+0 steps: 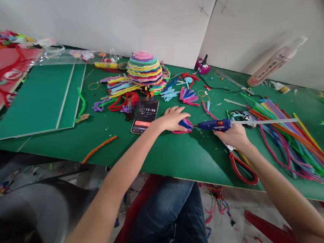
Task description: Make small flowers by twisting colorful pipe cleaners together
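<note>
A person's left hand (173, 118) lay open, fingers spread, pressing a small pink-and-blue pipe-cleaner fan (185, 124) onto the green bench (164, 155), while the right hand (233, 135) gripped a blue glue gun (214, 125), its nozzle at the fan's edge. The gluing appeared to be midway: similar fans (188, 96) and a striped coiled dome (145, 68) lay finished beyond the left hand, but a large sheaf of straight pipe cleaners (292, 141) right of the right hand looked unused. A phone (145, 117) lay just left of the left hand, red-handled scissors (242, 167) beneath the right wrist; nothing blocked the nozzle
</note>
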`<state>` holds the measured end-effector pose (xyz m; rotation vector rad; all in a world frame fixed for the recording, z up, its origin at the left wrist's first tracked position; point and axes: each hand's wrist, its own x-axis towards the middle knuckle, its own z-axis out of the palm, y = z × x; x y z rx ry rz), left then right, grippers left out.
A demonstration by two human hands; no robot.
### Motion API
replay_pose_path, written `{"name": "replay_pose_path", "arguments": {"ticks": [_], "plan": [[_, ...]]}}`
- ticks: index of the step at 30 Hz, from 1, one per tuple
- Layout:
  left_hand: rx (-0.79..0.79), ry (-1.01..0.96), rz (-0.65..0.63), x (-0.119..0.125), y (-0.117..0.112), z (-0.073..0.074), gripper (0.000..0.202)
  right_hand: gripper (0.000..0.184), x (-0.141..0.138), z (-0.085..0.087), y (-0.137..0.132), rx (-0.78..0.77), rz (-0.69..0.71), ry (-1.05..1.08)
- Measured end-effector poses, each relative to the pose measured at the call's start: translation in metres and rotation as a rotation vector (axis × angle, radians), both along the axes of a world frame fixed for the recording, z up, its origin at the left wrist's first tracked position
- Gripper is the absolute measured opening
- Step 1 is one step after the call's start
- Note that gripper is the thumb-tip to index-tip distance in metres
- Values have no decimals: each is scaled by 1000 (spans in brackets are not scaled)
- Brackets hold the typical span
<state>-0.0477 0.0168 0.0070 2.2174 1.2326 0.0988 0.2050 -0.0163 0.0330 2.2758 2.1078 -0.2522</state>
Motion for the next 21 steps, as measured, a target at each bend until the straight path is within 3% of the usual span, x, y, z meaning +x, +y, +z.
{"name": "replay_pose_path", "arguments": {"ticks": [3, 8, 12, 15, 18, 21], "plan": [[2, -7, 3, 0, 1, -1, 66, 27, 0, 3, -1, 9, 22, 4], [-19, 55, 1, 0, -1, 3, 66, 30, 13, 12, 1, 216, 131, 53], [-28, 74, 0, 1, -3, 8, 69, 42, 39, 8, 27, 448, -181, 383], [-7, 64, 9, 2, -3, 9, 69, 44, 58, -8, 56, 578, -288, 594], [26, 66, 24, 1, -3, 9, 67, 45, 67, -23, 80, 412, -422, 479], [44, 64, 36, -2, -3, 10, 73, 51, 64, -25, 87, 256, -392, 320]]}}
